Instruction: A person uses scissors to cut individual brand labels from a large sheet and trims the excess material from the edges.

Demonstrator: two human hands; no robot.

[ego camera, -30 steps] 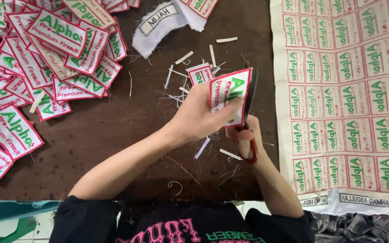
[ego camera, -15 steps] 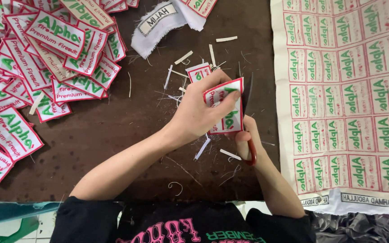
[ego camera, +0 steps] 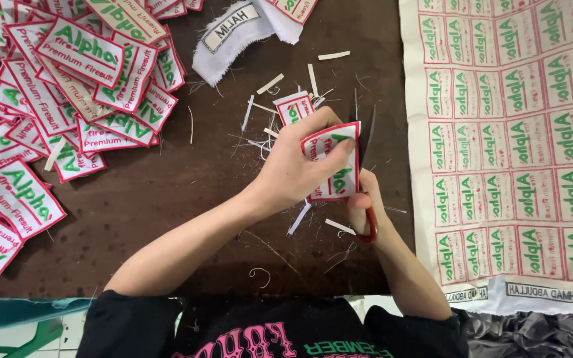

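**Here, two hands trim a cloth patch with scissors**

Seen from above, a person works at a dark brown table (ego camera: 167, 199). The left hand (ego camera: 296, 169) is closed around a white patch (ego camera: 333, 162) with a red border and green lettering, thumb on its face, fingers curled behind. The patch is held upright just above the table, near the middle of the scene.

The right hand (ego camera: 366, 205) grips scissors (ego camera: 366, 166) by their red handle, fingers through the loop. The dark blades point away from the person and run along the patch's right edge; how far apart they stand cannot be told.

To the far left lies a heap of cut patches (ego camera: 67, 86) of the same kind, overlapping. To the right lies an uncut sheet (ego camera: 512, 132) printed with rows of the same patches. Thin white scraps (ego camera: 286, 99) are scattered beyond the hands, and a small patch (ego camera: 294, 107) rests just beyond the left hand. A white cloth piece (ego camera: 233, 33) lies at the far edge.

Judging by this, the step in hand is trimming the patch's right edge. The next move would call for a steady cut close along the red border, the left hand turning the patch to offer a fresh side.
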